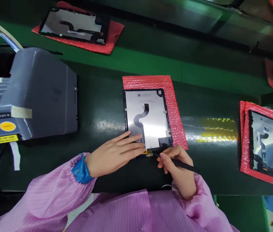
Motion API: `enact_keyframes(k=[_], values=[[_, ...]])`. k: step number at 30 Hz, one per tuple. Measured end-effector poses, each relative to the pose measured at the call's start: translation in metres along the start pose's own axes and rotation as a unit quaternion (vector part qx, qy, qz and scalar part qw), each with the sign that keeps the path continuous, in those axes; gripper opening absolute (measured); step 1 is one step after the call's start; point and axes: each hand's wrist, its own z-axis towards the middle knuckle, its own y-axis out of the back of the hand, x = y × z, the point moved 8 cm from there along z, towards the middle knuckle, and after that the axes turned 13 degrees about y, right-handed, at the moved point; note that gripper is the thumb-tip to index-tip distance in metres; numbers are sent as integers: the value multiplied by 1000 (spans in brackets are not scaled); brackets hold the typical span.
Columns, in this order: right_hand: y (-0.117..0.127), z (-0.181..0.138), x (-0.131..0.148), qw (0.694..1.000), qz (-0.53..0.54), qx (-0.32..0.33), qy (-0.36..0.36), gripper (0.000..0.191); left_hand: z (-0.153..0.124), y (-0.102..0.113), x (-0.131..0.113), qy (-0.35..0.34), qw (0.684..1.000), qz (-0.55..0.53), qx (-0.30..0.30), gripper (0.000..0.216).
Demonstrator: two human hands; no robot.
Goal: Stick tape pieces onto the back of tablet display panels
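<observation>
A tablet screen panel (154, 119) with a silver back and black frame lies on a red bubble-wrap bag (177, 112) in front of me. A grey S-shaped flex cable (138, 120) runs down its middle. My left hand (117, 151) rests flat across the panel's lower left, fingers stretched out over the cable's lower end. In my right hand (177, 161) is a pair of black tweezers (183, 165), pinched between thumb and fingers. Their tip points at a small yellowish tape piece (149, 153) on the panel's bottom edge; whether it touches is too small to tell.
On the left stands a grey tape dispenser (44, 90) with blue and yellow buttons. Strips of amber tape (217, 130) lie on the bench to the right. Another panel (268, 141) on red bags sits far right, and one more panel (75, 25) lies at the back left.
</observation>
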Motion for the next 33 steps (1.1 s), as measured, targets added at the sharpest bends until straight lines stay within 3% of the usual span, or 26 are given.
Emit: enact_keyframes(k=[4,16,33], values=[[-6,-3,0,1000,-24,0,-7,29,3,-9,10,26,999,-9,32,45],[-13,0,7,995,-92,30,39,27,4,-6,11,47,998,-41,25,47],[-10,-1,9,991,-117,36,50,24,4,-5,12,46,996,-71,20,52]])
